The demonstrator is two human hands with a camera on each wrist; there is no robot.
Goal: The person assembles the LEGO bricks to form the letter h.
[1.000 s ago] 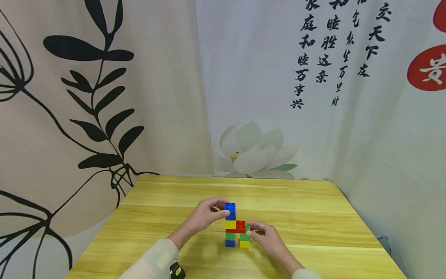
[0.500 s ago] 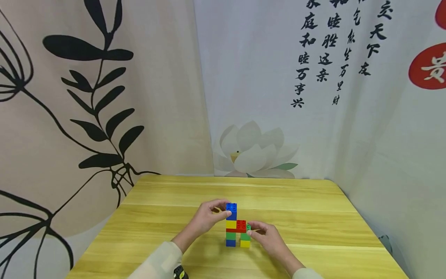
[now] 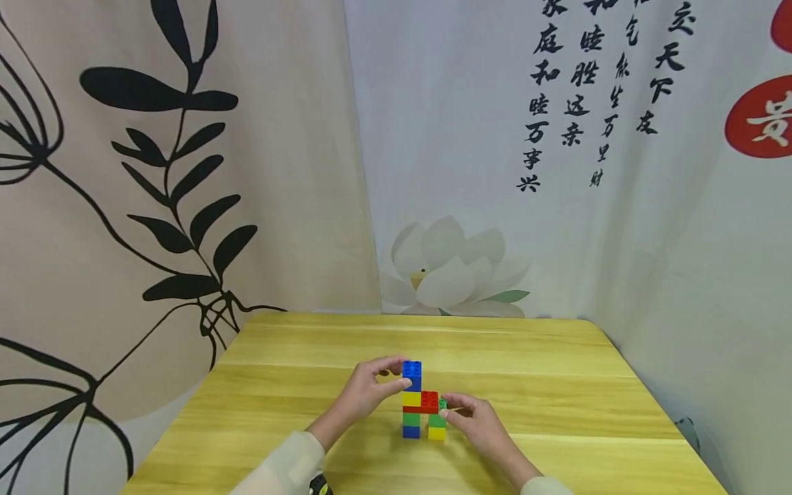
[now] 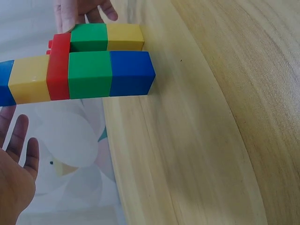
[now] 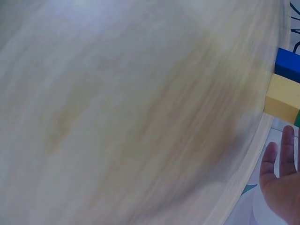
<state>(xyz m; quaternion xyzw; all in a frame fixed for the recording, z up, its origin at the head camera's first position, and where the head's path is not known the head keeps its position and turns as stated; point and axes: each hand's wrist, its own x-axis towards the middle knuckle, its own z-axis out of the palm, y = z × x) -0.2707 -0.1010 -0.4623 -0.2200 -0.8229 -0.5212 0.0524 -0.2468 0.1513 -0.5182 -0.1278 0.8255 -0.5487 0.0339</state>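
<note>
A small brick tower stands on the wooden table. Its left column runs blue, green, yellow, with a blue brick on top. A red brick bridges to a shorter green and yellow column. My left hand pinches the top blue brick between thumb and forefinger. My right hand pinches the green brick of the right column just under the red one. In the left wrist view the tower lies sideways, with the left hand's palm below it. The right wrist view shows only a yellow brick and the right hand.
Printed cloth backdrops hang close behind the table and to its left and right. The table's far edge meets the backdrop. A dark band sits on my left wrist.
</note>
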